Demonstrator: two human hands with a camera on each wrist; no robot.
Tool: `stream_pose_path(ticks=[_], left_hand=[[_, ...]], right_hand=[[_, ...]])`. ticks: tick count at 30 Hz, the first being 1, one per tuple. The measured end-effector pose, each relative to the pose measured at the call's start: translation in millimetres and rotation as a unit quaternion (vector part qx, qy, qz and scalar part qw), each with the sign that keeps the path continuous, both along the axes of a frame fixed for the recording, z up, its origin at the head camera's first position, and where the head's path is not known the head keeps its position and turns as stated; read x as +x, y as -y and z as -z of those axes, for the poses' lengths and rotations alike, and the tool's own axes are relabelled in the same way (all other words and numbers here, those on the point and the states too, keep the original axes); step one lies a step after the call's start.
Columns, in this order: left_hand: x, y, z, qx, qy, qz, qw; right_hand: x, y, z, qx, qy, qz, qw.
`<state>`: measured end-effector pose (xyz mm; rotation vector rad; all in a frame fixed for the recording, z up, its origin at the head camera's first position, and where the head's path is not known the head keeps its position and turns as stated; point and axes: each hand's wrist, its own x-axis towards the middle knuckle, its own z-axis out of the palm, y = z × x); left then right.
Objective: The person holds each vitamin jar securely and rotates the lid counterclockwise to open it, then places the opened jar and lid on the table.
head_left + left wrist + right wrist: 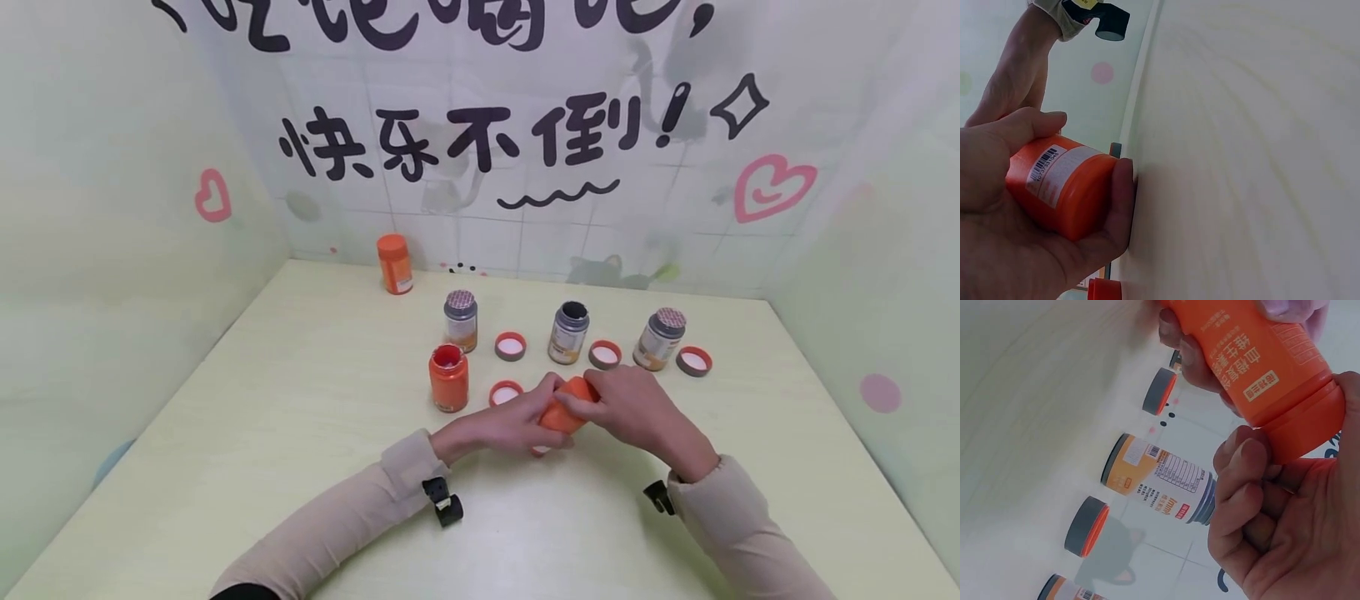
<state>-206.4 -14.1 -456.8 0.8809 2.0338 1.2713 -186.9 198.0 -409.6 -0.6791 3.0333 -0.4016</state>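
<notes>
From my remote view, bare pale wood-grain surface (pixel 540 542) gives open room between the sleeves. Beyond, the left hand's (pixel 517 423) grip is wrapped round a tilted orange plastic bottle (pixel 567 407); the right hand's (pixel 630 404) grip is clamped on its orange cap (pixel 1300 425). Just past the left hand lie a red-rimmed round lid (pixel 506 392) and an uncapped orange bottle (pixel 450 387). Behind, three grey plastic jars (pixel 461 321) (pixel 567 335) (pixel 660 339) and three grey-and-red lids (pixel 510 346) (pixel 604 354) (pixel 694 361) crowd the way. A capped orange bottle (pixel 394 264) stands by the printed white wall (pixel 480 237).
</notes>
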Motion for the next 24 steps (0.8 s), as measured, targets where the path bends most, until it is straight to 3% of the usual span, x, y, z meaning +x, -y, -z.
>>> stream_pose_path(ticks=[5, 11, 17, 24], left_hand=[[-1.2, 2.4, 0.8, 0.008, 0.019, 0.007, 0.9998], [-0.7, 0.2, 0.3, 0.007, -0.001, 0.011, 0.9999], [0.3, 0.4, -0.3, -0.008, -0.001, 0.012, 0.9999], [1.6, 1.1, -1.6, -0.014, -0.008, 0.012, 0.9998]], right_hand=[[-1.4, -3, 1.9, -0.030, 0.012, -0.032, 0.9990], [-1.3, -7, -4.1, -0.049, 0.047, -0.037, 0.9970], [2.6, -11, -13.8, -0.052, 0.076, -0.053, 0.9944], [7.3, -10, -18.5, -0.064, 0.045, -0.080, 0.9937]])
